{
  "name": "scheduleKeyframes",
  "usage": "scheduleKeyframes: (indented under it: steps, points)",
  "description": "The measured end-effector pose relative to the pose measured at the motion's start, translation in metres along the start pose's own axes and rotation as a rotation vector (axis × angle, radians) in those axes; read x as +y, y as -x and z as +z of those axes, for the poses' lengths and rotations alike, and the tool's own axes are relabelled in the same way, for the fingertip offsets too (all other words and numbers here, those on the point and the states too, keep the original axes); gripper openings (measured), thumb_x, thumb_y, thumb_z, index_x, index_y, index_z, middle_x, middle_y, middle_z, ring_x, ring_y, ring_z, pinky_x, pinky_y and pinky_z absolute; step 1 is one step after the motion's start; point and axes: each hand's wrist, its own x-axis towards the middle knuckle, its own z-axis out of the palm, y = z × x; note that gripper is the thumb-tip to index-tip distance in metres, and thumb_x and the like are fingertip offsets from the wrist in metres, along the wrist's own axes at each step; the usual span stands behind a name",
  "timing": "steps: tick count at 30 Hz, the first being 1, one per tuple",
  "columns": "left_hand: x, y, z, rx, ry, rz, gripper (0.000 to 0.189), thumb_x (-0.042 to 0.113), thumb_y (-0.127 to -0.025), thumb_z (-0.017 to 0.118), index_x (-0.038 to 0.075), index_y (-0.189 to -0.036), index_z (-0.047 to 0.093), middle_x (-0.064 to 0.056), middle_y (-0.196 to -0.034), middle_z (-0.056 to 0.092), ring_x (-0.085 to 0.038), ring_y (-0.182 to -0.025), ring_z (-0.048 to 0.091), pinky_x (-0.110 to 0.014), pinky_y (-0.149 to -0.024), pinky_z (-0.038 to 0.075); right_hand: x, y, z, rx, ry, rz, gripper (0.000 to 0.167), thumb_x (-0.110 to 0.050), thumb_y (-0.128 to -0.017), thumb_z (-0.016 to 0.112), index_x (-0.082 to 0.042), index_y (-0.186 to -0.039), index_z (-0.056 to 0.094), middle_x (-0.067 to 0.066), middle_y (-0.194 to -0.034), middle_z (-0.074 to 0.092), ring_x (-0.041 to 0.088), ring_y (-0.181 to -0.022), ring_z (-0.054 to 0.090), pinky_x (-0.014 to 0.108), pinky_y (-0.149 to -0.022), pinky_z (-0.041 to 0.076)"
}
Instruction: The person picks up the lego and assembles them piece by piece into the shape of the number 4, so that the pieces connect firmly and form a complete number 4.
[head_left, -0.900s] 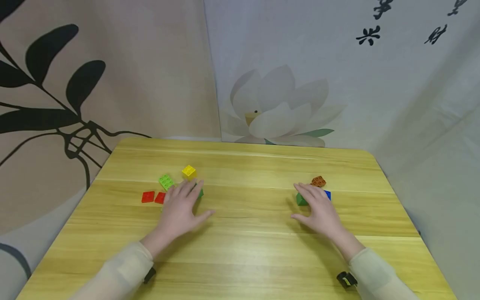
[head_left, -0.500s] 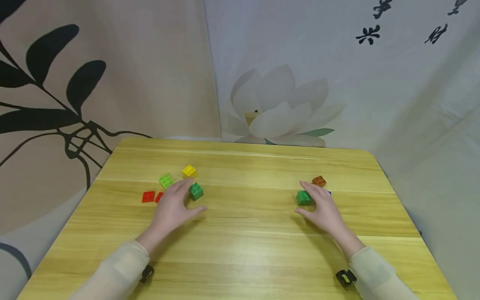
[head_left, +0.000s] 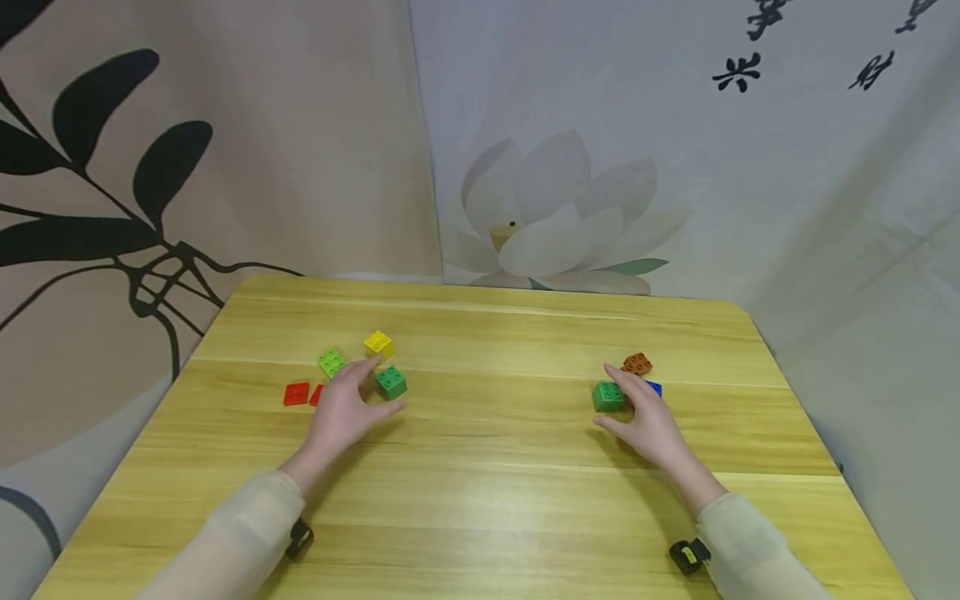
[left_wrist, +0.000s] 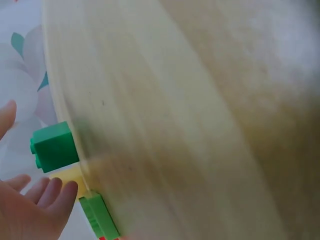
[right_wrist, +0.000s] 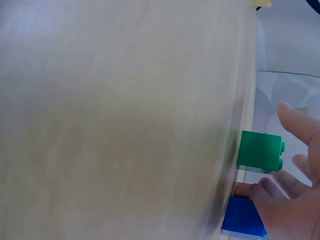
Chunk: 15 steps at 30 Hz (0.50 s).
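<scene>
My left hand hovers with thumb and fingers spread beside a dark green toy brick, holding nothing. Behind that brick is a yellow brick, and a lime green brick lies farther left. On the right, my right hand is spread around the side of another dark green brick. In the right wrist view this green brick stands between thumb and fingers, apart from the thumb. A blue brick sits under the fingers, partly hidden, and a brown brick lies just beyond.
Two flat red bricks lie left of my left hand, one partly covered by it. The wooden table ends at a fabric backdrop with a printed lotus. Dark wrist devices hang at both cuffs.
My left hand has drawn back to the left, its fingers closer together, uncovering the left green brick. My right hand has shifted slightly right, and more of its green brick shows.
</scene>
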Motion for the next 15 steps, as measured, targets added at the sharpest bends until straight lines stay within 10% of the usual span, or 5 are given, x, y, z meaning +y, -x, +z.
scheduleKeyframes:
  steps: [15]
  points:
    - [-0.004, -0.0062, 0.0093, 0.023, 0.103, -0.016, 0.069, 0.02, -0.077, 0.087, -0.006, -0.134, 0.056, -0.024, -0.126, 0.061, -0.035, -0.1, 0.064, -0.045, -0.085, 0.056, -0.0007, -0.0024, 0.0028, -0.029, -0.031, 0.012, 0.076, -0.007, -0.083, 0.08, -0.001, -0.148, 0.042, 0.026, -0.142, 0.047, 0.045, -0.124, 0.049, 0.055, -0.101, 0.043]
